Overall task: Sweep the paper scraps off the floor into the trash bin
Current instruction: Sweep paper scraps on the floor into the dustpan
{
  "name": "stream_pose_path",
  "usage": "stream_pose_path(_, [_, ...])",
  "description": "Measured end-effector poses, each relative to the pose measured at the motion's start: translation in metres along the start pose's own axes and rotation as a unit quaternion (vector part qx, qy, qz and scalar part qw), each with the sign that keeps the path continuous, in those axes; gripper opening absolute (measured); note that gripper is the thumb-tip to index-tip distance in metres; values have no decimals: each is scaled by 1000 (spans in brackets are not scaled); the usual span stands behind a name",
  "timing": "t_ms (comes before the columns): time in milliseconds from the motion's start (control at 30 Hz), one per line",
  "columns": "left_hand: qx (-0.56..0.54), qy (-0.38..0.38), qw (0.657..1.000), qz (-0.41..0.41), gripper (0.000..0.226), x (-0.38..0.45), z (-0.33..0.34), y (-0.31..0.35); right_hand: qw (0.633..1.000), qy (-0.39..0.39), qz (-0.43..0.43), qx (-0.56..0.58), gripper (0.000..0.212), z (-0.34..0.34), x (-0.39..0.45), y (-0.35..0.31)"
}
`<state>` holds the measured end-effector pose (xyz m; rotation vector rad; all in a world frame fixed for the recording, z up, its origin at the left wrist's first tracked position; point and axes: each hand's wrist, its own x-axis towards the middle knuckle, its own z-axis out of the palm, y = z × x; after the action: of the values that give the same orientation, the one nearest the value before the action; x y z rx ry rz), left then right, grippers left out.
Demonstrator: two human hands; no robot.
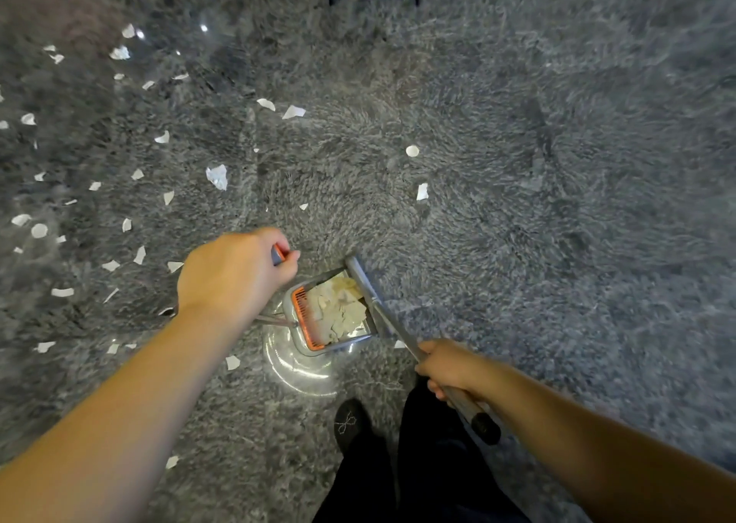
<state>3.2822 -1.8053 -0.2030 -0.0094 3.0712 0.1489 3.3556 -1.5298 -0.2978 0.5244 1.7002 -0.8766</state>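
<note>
The left hand (235,273) grips the dustpan (330,315) handle, the right hand (448,367) clasps the broom (392,323), its shaft slanting from lower right up-left to the scrap-filled pan.

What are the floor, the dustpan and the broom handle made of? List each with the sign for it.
Floor: polished grey stone or stone-look tile; veined pattern, mirror-like glare.
Dustpan: likely grey plastic or metal, glossy, with an orange plastic-looking comb edge.
Broom handle: apparently bare metal tube, dull silver sheen, ending in a black cap, probably plastic or rubber.
</note>
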Motion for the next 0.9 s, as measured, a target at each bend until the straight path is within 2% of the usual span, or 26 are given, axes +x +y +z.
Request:
stream_pose_path(167, [-8,-5,1000,12,24,-3,1,-5,999,-28,-21,24,37,29,-11,10])
stream_pose_path(367, [-40,-43,998,-10,18,-4,-12,-26,996,14,-20,85,45,44,-23,41])
stream_pose_path(500, [-46,-63,997,10,18,-15,-21,-37,993,43,-11,110,46,38,-32,54])
stream_pose_path(733, [-15,-58,995,77,19,-30,-29,-32,988,79,-6,134,14,31,-35,65])
stream_pose_path(900, [-8,-60,991,118,19,-48,-18,-12,984,95,24,146,13,42,-29,69])
